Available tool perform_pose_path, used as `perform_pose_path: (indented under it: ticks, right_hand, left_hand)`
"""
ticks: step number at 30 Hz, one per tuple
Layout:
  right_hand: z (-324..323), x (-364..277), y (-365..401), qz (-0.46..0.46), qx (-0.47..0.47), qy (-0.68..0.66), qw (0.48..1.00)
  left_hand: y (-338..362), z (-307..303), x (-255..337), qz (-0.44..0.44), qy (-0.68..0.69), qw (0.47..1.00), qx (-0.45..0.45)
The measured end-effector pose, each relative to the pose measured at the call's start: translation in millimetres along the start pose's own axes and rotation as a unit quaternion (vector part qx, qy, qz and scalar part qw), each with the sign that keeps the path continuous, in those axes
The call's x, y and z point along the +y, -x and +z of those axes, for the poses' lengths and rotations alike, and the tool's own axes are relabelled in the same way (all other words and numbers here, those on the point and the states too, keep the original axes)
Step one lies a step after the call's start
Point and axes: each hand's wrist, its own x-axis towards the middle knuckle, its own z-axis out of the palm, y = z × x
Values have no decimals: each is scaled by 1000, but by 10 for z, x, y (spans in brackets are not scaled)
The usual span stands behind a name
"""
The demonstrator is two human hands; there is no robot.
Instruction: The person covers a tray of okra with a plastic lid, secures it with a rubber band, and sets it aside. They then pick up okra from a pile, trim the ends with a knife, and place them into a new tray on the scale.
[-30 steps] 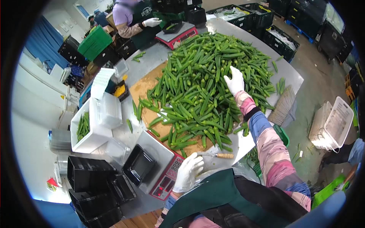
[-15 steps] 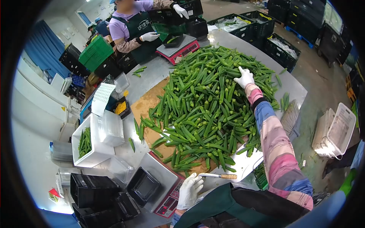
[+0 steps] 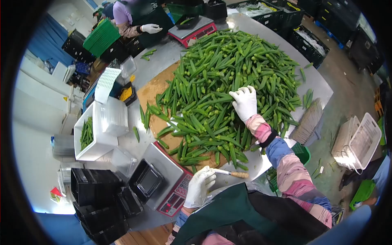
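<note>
A big pile of green okra (image 3: 204, 94) covers a brown board (image 3: 159, 87) on the metal table. My right hand (image 3: 245, 103), in a white glove, is over the middle of the pile with its fingers bent on the okra; whether it grips a pod is unclear. My left hand (image 3: 200, 187), also gloved, is closed at the table's near edge around the blade end of a knife whose wooden handle (image 3: 239, 174) points right. Left of that hand, a black tray (image 3: 148, 179) rests on a red and grey scale (image 3: 173, 192).
A white foam box (image 3: 96, 139) with okra and stacked clear lids stands left, above black trays (image 3: 96, 185). Across the table a co-worker's gloved hand (image 3: 151, 28) is near a second scale (image 3: 196, 34). A white crate (image 3: 355, 141) stands on the floor at right.
My right hand has moved back toward me and left over the pile. The view has shifted, and the co-worker's raised hand is out of sight. My left hand still holds the knife.
</note>
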Motion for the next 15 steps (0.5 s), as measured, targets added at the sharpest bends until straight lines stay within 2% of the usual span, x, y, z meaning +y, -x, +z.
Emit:
perform_pose_path:
  ticks: [2, 4, 5, 7, 9, 11, 13, 14, 15]
  right_hand:
    - [-135, -222, 120, 5, 41, -94, 995]
    - [-227, -459, 299, 152, -32, -249, 956]
    - [-304, -557, 383, 224, -70, -320, 918]
    - [-446, -666, 515, 318, -143, -582, 735]
    - [-541, -773, 681, 380, -182, -639, 643]
    - [-630, -907, 844, 376, -221, -655, 618]
    - [-646, -991, 1018, 348, -280, -654, 611]
    - [-668, -1056, 1080, 351, -298, -666, 587]
    - [-716, -1127, 1120, 354, -314, -677, 563]
  left_hand:
    - [10, -23, -22, -3, -2, 1000, -1]
    - [33, -11, -24, -3, -3, 1000, -3]
    - [46, -4, -19, 3, -1, 1000, -11]
    - [47, 5, -8, 10, -4, 1000, -10]
    - [43, 25, 51, 38, -28, 999, -17]
    - [-3, 78, 121, 65, -7, 997, -49]
    - [-60, 147, 300, -17, 84, 987, -134]
    - [-24, 228, 395, -31, 65, 984, -164]
    - [5, 273, 418, -23, 8, 988, -153]
